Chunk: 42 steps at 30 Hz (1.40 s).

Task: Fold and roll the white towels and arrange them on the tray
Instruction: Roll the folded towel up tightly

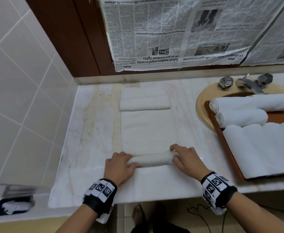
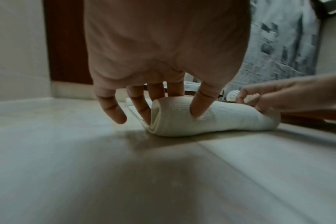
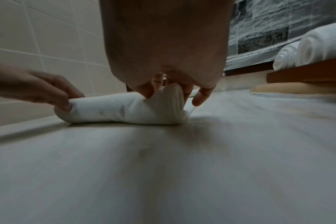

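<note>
Both hands, left (image 1: 119, 166) and right (image 1: 186, 158), curled round the half-rolled towel (image 1: 152, 160) near the worktop's (image 1: 91, 132) front edge; a folded towel (image 1: 144, 102) lay behind, the tray (image 1: 225, 145) of rolled towels (image 1: 242, 117) rightward.

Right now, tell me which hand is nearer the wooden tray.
Right. The right hand grips the half-rolled towel at its end nearest the wooden tray; the left hand grips the far end.

I am standing in a bathroom. A round basin (image 1: 198, 105) with a metal tap (image 1: 248, 83) is set into the pale marble tabletop (image 1: 91, 132), and white tiles (image 1: 20, 81) cover the wall on my left.
</note>
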Motion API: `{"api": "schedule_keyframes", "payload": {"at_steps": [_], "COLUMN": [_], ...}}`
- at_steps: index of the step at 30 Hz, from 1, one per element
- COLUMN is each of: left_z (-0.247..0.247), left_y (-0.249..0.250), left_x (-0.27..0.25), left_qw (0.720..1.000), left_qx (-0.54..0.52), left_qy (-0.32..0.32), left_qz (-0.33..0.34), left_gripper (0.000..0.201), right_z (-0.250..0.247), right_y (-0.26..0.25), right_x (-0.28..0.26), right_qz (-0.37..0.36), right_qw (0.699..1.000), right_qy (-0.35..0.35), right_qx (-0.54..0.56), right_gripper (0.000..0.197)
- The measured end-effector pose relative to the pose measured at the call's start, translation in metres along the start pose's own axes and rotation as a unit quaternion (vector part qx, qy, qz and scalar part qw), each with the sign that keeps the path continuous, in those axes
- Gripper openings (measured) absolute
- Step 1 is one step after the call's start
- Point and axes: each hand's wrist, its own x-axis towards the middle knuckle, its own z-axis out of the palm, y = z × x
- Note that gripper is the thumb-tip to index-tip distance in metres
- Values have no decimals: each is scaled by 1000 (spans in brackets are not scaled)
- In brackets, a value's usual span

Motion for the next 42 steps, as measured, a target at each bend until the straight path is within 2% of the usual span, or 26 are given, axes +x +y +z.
{"api": "schedule_keyframes", "payload": {"at_steps": [3,6,9,13,15,17,20,22,26,30,33,36,38,40,42], "left_z": [3,7,10,20,24,25,26,27,14,13,15,12,12,16,19], "left_y": [0,5,12,11,11,13,18,16,5,2,5,7,6,4,4], "left_x": [-3,-1,0,-2,-5,-11,-15,-11,-5,-3,0,6,9,13,15], "left_qw": [994,987,989,979,978,980,983,986,995,989,979,978,985,979,975], "left_qx": [-102,-144,-94,16,23,40,88,85,6,-135,-189,-176,-88,-35,-15], "left_qy": [-8,40,98,202,203,192,151,140,94,57,77,98,141,200,218], "left_qz": [-41,-55,-54,20,36,36,48,41,27,-5,-9,-55,-55,-9,47], "left_gripper": [47,33,33,37,41,31,47,46,49,29,23,23,17,8,11], "right_z": [4,12,17,10,9,8,3,-6,-18,-10,2,8,8,8,7], "right_y": [6,8,7,1,-2,-2,3,7,9,5,2,-1,-3,-5,-4], "right_x": [-3,-4,-7,-11,-6,-1,10,13,12,13,13,10,4,-1,0], "right_qz": [-19,-44,-86,-91,-74,-59,-51,-32,3,-6,4,-36,-62,-83,-80], "right_qw": [999,995,984,982,983,989,997,999,996,999,999,990,987,987,987], "right_qy": [20,88,119,73,63,51,16,-35,-56,-18,29,100,105,77,46], "right_qx": [25,-27,-104,-151,-159,-123,-60,-23,67,41,-25,-96,-102,-114,-131], "right_gripper": [22,19,23,40,34,31,38,37,32,23,15,7,22,39,46]}}
